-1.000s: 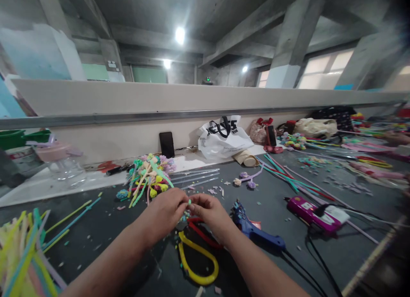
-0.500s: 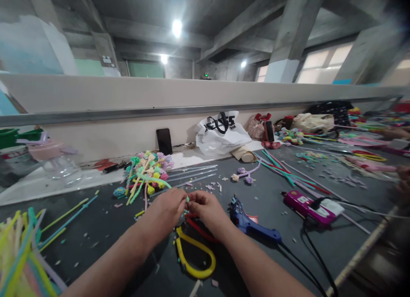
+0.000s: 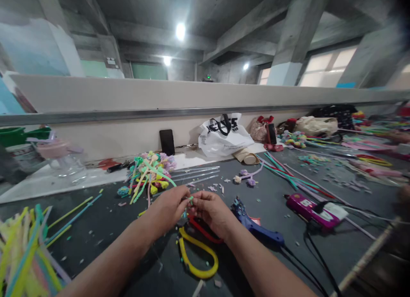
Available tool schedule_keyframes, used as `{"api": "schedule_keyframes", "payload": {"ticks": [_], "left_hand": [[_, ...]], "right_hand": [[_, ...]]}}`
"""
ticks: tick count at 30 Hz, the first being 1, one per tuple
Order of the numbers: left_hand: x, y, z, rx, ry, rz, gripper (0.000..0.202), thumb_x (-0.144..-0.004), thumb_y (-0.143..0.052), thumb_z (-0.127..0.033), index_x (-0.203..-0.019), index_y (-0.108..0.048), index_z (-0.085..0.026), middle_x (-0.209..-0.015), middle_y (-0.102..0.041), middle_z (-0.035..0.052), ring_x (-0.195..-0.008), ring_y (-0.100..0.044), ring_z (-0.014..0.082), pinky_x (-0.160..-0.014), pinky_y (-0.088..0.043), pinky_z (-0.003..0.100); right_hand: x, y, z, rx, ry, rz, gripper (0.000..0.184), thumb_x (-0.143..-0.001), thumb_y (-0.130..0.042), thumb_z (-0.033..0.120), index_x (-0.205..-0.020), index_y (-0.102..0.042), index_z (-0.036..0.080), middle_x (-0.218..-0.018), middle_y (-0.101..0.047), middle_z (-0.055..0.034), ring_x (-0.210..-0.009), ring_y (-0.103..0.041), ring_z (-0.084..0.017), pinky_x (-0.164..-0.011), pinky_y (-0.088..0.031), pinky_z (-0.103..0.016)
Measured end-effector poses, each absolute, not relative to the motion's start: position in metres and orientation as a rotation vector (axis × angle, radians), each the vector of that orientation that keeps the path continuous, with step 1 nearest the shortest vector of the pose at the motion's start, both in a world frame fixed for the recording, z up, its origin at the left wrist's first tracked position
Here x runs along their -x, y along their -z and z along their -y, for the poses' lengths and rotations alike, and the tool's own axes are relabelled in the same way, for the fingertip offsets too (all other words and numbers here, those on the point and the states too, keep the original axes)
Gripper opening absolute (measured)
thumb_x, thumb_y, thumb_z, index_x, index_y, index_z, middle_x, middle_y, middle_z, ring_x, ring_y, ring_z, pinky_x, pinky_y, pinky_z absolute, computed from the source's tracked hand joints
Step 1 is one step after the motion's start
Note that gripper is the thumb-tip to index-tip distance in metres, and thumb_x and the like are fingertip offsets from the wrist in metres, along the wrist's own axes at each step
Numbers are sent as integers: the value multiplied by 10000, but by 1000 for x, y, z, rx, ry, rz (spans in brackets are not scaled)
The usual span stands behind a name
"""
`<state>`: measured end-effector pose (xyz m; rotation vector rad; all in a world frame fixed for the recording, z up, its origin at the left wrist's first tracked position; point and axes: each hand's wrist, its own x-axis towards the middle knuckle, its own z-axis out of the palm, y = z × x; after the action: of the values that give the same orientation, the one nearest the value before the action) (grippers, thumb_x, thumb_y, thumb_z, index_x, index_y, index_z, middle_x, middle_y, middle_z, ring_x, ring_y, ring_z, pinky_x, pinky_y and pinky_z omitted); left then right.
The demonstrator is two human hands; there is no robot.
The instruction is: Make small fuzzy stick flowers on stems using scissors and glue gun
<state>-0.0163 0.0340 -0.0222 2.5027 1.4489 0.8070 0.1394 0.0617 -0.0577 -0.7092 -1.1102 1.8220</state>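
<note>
My left hand (image 3: 174,203) is closed, its fingertips meeting those of my right hand (image 3: 206,209) above the dark table. Pinched between them is a small green piece at the end of a green pipe cleaner (image 3: 162,173), whose stem runs up and left from my left hand. Fingers cover most of the held part. Just below lie a yellow looped handle (image 3: 203,273) and a red looped handle (image 3: 205,231), which look like those of scissors. A blue hot glue gun (image 3: 256,226) rests to the right of my right hand.
A heap of pipe-cleaner flowers (image 3: 150,171) lies beyond my left hand. Loose pipe cleaners (image 3: 24,250) fill the near left corner. A purple power strip (image 3: 312,209) with cables sits right. Behind are a phone (image 3: 167,142), a white bag (image 3: 221,141) and a low wall (image 3: 128,94).
The whole view has shifted slightly. Both hands stay together on the small green piece, with the fingers turned a little.
</note>
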Motion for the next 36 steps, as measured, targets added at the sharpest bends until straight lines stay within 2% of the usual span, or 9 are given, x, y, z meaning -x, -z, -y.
{"api": "schedule_keyframes", "payload": {"ticks": [9, 13, 16, 19, 22, 25, 28, 33, 36], "left_hand": [[20, 22, -34, -2521, -785, -1367, 116, -797, -379, -105, -747, -432, -195, -660, -467, -28, -618, -446, 121, -554, -310, 214], [20, 24, -33, -2584, -743, -1325, 148, -775, -395, -92, -664, -410, -189, -593, -397, -46, -566, -391, 107, -529, -276, 210], [21, 26, -33, -2599, -770, -1296, 157, -759, -409, -76, -643, -420, -182, -594, -400, -45, -577, -387, 105, -540, -281, 211], [22, 25, -35, -2535, -787, -1291, 142, -794, -399, -102, -691, -460, -179, -632, -447, -36, -603, -421, 108, -552, -310, 203], [25, 23, -37, -2511, -774, -1210, 137, -842, -385, -152, -795, -509, -183, -722, -524, -15, -682, -485, 117, -620, -360, 206], [27, 23, -38, -2552, -762, -1216, 140, -842, -390, -151, -854, -526, -185, -780, -563, 7, -734, -514, 133, -663, -381, 223], [28, 25, -40, -2622, -716, -1261, 151, -843, -388, -153, -881, -530, -182, -820, -578, 29, -765, -524, 150, -685, -390, 242], [27, 25, -40, -2705, -603, -1305, 181, -866, -358, -173, -828, -535, -168, -785, -564, 39, -729, -514, 154, -659, -394, 244], [25, 27, -40, -2735, -515, -1316, 202, -875, -346, -174, -801, -534, -163, -773, -565, 40, -720, -517, 153, -651, -394, 244]], "right_hand": [[-142, 57, -62, 806, -1833, 1189, 295, -520, -781, 308, -586, -546, 143, -494, -543, 52, -457, -506, -76, -544, -403, -233], [-141, 58, -62, 873, -1754, 1280, 247, -564, -753, 289, -580, -553, 143, -420, -504, 71, -416, -434, -55, -470, -328, -191], [-142, 60, -63, 896, -1721, 1331, 216, -582, -743, 245, -569, -552, 144, -421, -509, 76, -410, -391, -40, -438, -285, -172], [-144, 59, -65, 865, -1788, 1345, 241, -576, -750, 284, -591, -555, 144, -448, -506, 76, -431, -422, -44, -485, -361, -179], [-148, 55, -64, 789, -1927, 1344, 288, -626, -712, 379, -740, -592, 143, -612, -590, 26, -519, -511, -70, -619, -465, -263], [-150, 50, -61, 749, -2042, 1348, 322, -692, -653, 413, -841, -596, 133, -723, -622, -27, -544, -532, -78, -655, -491, -320], [-148, 50, -59, 764, -2083, 1360, 303, -709, -631, 403, -806, -592, 118, -691, -606, -33, -524, -520, -72, -626, -496, -305], [-141, 52, -57, 835, -1999, 1406, 189, -707, -584, 325, -758, -578, 143, -572, -520, 33, -452, -448, -56, -555, -502, -277], [-137, 52, -56, 911, -1903, 1466, 112, -694, -504, 236, -663, -567, 148, -480, -453, 62, -385, -381, -47, -492, -499, -252]]}}
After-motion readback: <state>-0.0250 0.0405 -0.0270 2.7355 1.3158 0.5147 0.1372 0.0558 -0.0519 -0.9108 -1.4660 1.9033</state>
